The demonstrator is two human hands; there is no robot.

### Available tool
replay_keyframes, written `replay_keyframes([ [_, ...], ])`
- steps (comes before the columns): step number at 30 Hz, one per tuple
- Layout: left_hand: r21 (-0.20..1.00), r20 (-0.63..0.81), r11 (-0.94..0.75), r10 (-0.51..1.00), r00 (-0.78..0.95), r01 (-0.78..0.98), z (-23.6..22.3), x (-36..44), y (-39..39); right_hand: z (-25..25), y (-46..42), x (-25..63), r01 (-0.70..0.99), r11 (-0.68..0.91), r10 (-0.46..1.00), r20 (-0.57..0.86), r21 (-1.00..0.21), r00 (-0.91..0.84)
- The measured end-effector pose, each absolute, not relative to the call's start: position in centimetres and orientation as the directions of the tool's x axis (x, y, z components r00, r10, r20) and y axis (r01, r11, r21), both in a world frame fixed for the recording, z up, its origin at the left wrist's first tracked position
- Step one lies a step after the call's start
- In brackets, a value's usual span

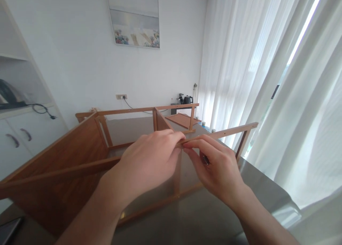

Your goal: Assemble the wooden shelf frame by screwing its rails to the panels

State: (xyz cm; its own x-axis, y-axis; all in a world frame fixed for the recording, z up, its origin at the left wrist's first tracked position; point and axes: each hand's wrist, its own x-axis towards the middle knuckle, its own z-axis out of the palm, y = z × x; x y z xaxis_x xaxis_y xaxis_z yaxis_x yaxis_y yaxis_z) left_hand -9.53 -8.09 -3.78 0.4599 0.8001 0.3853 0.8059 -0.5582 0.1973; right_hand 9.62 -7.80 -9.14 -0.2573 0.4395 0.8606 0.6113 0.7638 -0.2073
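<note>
A brown wooden frame (235,129), like an unfinished shelf unit or small cabinet, lies on the table in front of me. My left hand (152,156) is closed over its near top rail at the middle joint, fingertips pressed on the wood. Right beside it, the thumb and forefinger of my right hand (217,163) pinch together at the same spot. A small shiny metal piece (205,160) shows within the curled fingers of that hand; most of it is hidden, so its kind is unclear. Whatever lies between my fingertips is covered.
The grey table (213,213) carries the frame and, farther back, a flat brown panel (183,120). A dark flat device (10,229) lies at the lower left. White curtains (301,131) hang along the right. A black kettle (188,100) stands by the far wall.
</note>
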Motion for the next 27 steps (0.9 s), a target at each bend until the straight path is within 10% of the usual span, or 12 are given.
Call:
replay_keyframes([
  [21, 0.229, 0.415, -0.633, 0.751, 0.514, 0.74, -4.59, -10.05, -7.27, -8.64, -7.66, 9.48, 0.653, 0.751, 0.432, 0.821, -0.099, -0.372],
  [27, 0.241, 0.411, -0.635, 0.752, 0.516, 0.734, -4.43, -10.08, -7.35, -8.89, -7.39, 9.11, 0.654, 0.69, 0.535, 0.826, -0.308, -0.176],
])
